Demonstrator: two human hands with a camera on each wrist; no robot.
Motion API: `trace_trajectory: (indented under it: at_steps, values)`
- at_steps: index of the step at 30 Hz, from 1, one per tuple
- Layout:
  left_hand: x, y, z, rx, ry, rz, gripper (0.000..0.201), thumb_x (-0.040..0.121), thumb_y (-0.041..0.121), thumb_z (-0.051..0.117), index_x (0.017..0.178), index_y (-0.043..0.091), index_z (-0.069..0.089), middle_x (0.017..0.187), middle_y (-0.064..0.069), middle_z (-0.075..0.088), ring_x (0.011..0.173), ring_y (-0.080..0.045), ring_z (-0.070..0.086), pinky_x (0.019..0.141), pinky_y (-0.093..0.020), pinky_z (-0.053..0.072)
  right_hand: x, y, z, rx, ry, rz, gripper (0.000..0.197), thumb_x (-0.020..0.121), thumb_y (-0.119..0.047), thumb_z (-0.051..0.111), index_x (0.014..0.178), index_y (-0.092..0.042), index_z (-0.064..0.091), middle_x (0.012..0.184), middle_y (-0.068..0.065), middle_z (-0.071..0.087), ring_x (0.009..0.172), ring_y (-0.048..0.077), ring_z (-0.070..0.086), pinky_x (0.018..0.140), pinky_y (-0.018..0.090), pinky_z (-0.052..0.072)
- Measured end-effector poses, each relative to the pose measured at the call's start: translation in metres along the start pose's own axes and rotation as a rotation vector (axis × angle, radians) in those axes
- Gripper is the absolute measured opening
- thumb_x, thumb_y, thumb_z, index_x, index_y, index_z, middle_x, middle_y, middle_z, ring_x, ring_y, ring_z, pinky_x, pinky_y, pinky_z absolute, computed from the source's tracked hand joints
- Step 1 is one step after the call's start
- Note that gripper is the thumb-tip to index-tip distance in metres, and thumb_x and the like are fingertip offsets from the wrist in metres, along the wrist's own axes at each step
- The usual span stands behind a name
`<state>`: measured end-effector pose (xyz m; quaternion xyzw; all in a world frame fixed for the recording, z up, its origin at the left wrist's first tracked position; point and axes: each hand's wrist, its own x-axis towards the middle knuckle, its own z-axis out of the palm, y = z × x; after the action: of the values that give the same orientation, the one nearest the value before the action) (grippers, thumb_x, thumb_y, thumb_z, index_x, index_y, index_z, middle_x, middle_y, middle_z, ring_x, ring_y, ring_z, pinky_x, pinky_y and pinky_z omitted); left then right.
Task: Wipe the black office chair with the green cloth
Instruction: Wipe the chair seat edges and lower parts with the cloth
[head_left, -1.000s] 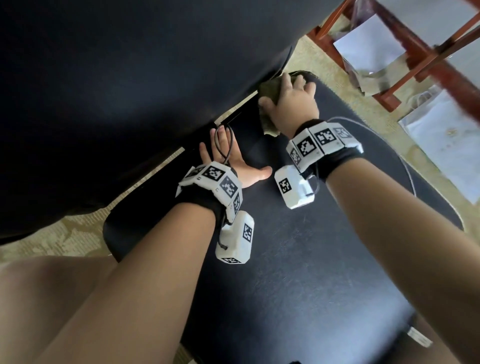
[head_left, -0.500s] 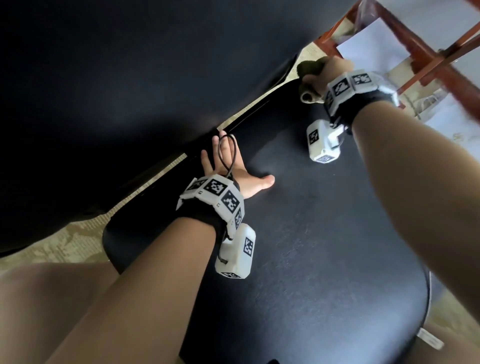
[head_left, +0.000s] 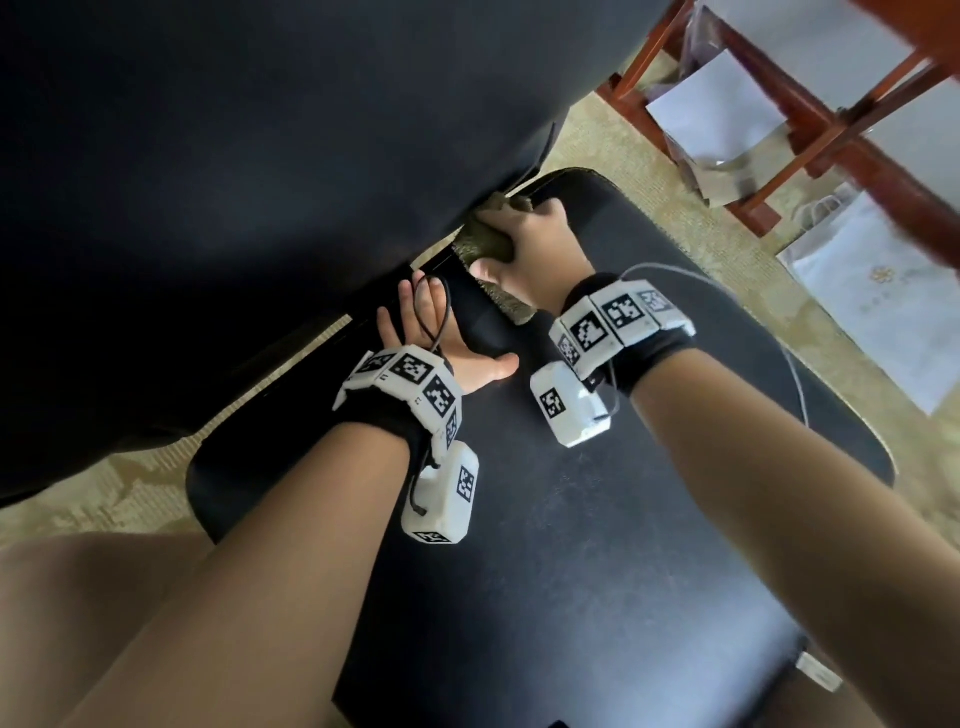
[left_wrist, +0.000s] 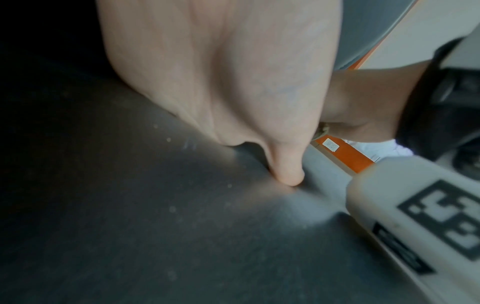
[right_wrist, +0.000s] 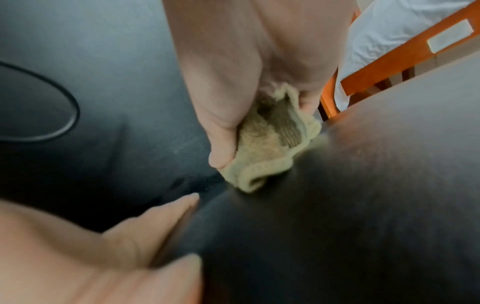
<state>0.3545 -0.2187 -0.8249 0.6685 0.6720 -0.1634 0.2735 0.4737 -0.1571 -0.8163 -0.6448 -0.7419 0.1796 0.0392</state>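
Note:
The black office chair fills the head view, its seat (head_left: 597, 519) below and its backrest (head_left: 260, 156) above. My right hand (head_left: 524, 244) grips the bunched green cloth (head_left: 485, 247) and presses it into the back of the seat, at the gap under the backrest. In the right wrist view the cloth (right_wrist: 270, 148) sits crumpled between thumb and fingers on the black surface. My left hand (head_left: 441, 332) lies flat on the seat just left of the cloth, fingers straight and pointing into the gap. Its thumb (left_wrist: 285, 164) presses on the leather.
A red-brown wooden frame (head_left: 810, 114) with white paper (head_left: 717, 104) stands on the carpet at the upper right. A white bag (head_left: 893, 301) lies to the right of the seat. A thin cable (head_left: 779, 332) trails from my right wrist over the seat.
My right hand with the cloth swung out to the seat's far right corner, then came back left along the rear edge next to my left hand. The left hand stayed flat in place.

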Motion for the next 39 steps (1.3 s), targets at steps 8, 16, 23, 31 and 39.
trace_trajectory:
  at_steps: [8, 16, 23, 31, 39]
  values:
    - [0.0, -0.001, -0.003, -0.015, -0.023, 0.01, 0.115, 0.079, 0.072, 0.045, 0.146, 0.006, -0.02, 0.154, -0.009, -0.026, 0.141, -0.022, -0.026, 0.113, -0.043, -0.014, 0.021, 0.016, -0.002, -0.119, 0.042, 0.042, 0.05, 0.085, -0.046, 0.057, 0.131, -0.025, 0.05, 0.122, 0.004, 0.06, 0.111, 0.029, 0.039, 0.092, 0.036, 0.033]
    - [0.004, -0.001, -0.002, -0.036, -0.036, 0.029, 0.118, 0.077, 0.074, 0.046, 0.145, 0.007, -0.023, 0.153, -0.008, -0.028, 0.14, -0.021, -0.029, 0.112, -0.043, -0.017, 0.043, 0.062, -0.05, -0.082, 0.011, 0.369, 0.038, 0.097, -0.031, 0.047, 0.129, -0.011, 0.048, 0.098, 0.015, 0.054, 0.123, 0.034, 0.037, 0.104, 0.036, 0.026]
    - [0.007, 0.001, -0.001, -0.038, -0.029, 0.036, 0.119, 0.076, 0.072, 0.049, 0.145, 0.007, -0.022, 0.154, -0.007, -0.027, 0.14, -0.021, -0.028, 0.112, -0.043, -0.017, 0.012, 0.036, -0.03, -0.076, 0.015, 0.077, 0.046, 0.091, -0.031, 0.053, 0.135, -0.021, 0.046, 0.129, 0.005, 0.056, 0.112, 0.028, 0.047, 0.102, 0.032, 0.018]
    - [0.011, 0.005, -0.001, -0.023, -0.015, 0.03, 0.12, 0.076, 0.074, 0.049, 0.146, 0.007, -0.022, 0.154, -0.008, -0.027, 0.14, -0.019, -0.03, 0.112, -0.045, -0.016, 0.007, 0.046, -0.025, -0.074, 0.102, 0.125, 0.045, 0.09, -0.027, 0.054, 0.132, -0.016, 0.046, 0.131, 0.008, 0.053, 0.121, 0.028, 0.042, 0.099, 0.03, 0.018]
    - [0.016, 0.012, -0.004, -0.007, -0.022, 0.05, 0.117, 0.077, 0.072, 0.05, 0.146, 0.008, -0.021, 0.154, -0.006, -0.027, 0.14, -0.019, -0.029, 0.112, -0.044, -0.018, 0.036, 0.078, -0.048, 0.182, 0.215, 0.416, 0.046, 0.088, -0.003, 0.042, 0.129, -0.022, 0.053, 0.092, -0.008, 0.059, 0.114, 0.02, 0.036, 0.1, 0.023, 0.027]
